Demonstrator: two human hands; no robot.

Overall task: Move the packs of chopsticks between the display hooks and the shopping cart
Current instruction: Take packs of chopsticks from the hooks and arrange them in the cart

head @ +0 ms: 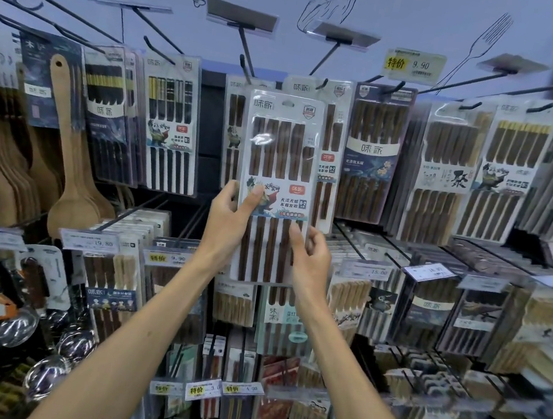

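Note:
I hold a clear pack of dark brown chopsticks [279,161] upright in front of the display. My left hand [229,217] grips its left edge, thumb across the printed label. My right hand [309,258] holds the lower right edge with fingers curled on it. The pack's hang hole sits just below and in front of the black display hooks [246,64], apart from them. Matching packs [329,153] hang on the hook right behind it. The shopping cart is out of sight.
Other chopstick packs [371,151] fill hooks left, right and below. Wooden spoons [70,158] hang at the left, metal ladles [45,379] at the lower left. Price tags [414,64] stick out on hook ends toward me.

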